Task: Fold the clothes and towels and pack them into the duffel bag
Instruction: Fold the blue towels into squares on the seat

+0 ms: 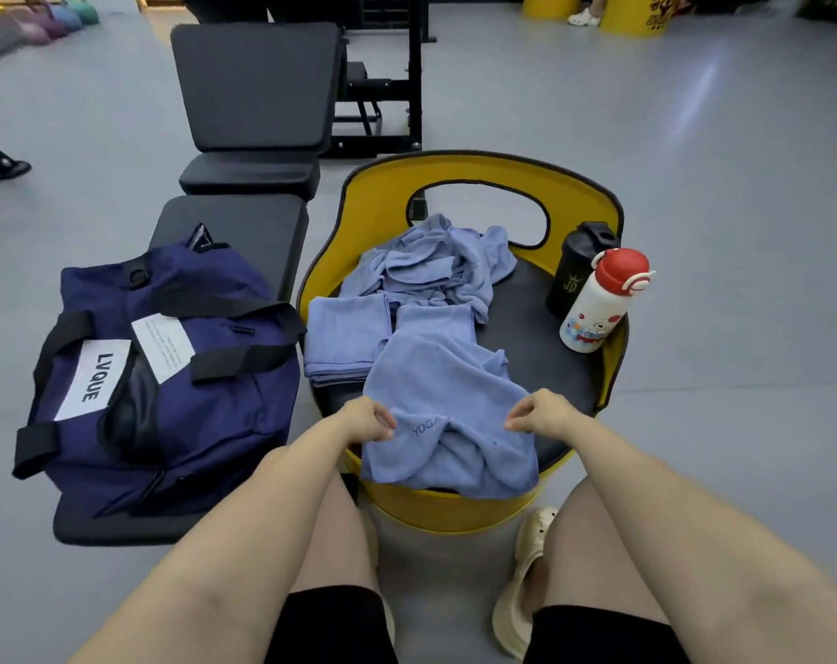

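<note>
Wide grey gym floor [694, 184] all round, and on the left a black padded bench [244, 222] runs away from the camera. Sitting on its near end is the navy duffel bag [167, 371], black straps across the top, a white label reading LVQUE, its opening hard to judge from here. Just right of the bench stands the yellow tub seat [454, 510] with its black cushion, right between the person's knees.

On that cushion, at the far side, a crumpled heap of blue towels [435, 266]. In front of it, on the left, a neat folded blue stack [344, 337], touching the towel being worked. That towel [445, 390] lies spread over the near half of the cushion, its front edge hanging over the yellow rim, YOGA lettering showing.

Both hands are on that near edge. The left hand [366, 419] has its fingers curled, pinching the towel at its left corner. The right hand [543, 416] mirrors it, fingertips curled and pinching the fabric on the right, a fold bunched up between the two.

Over on the right of the cushion, a black shaker bottle [574, 270] and, just in front of it, a white bottle with a red cap [603, 304].
</note>
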A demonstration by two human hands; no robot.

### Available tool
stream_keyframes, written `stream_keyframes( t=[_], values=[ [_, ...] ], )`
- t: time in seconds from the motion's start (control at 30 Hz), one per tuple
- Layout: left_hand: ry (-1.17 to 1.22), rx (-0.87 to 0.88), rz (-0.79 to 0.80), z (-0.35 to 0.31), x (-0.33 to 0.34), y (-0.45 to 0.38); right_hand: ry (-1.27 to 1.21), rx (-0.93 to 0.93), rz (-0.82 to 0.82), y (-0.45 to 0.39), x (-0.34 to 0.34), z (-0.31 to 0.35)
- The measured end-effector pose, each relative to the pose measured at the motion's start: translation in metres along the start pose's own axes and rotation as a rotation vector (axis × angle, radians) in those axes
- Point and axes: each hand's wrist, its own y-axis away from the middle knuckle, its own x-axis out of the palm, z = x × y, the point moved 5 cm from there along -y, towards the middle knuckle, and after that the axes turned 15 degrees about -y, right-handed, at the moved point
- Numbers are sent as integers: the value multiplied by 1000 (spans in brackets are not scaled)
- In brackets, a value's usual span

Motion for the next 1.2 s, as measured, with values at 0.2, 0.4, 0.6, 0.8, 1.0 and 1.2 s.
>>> stream_keyframes(
  t=[0.2, 0.4, 0.6, 0.8, 1.0, 1.2],
  values=[
    [183, -145, -308, 7, -43, -16, -38, -22, -176, -24, -25, 17],
    [369, -209, -446, 0, -51, -39, -181, 24, -330, -59, -31, 20],
    [359, -221, -501, -14, -56, -58, -361, 88, -359, -87, -16, 10],
    [601, -237, -337, -32, -38, -77, -637, 133, -307, -106, -9, -2],
    [749, -239, -295, -43, -32, -77, -718, 137, -293, -106, -8, 0],
    [996, -181, -182, -59, -35, -74, -750, 124, -318, -99, -15, 15]
  ],
)
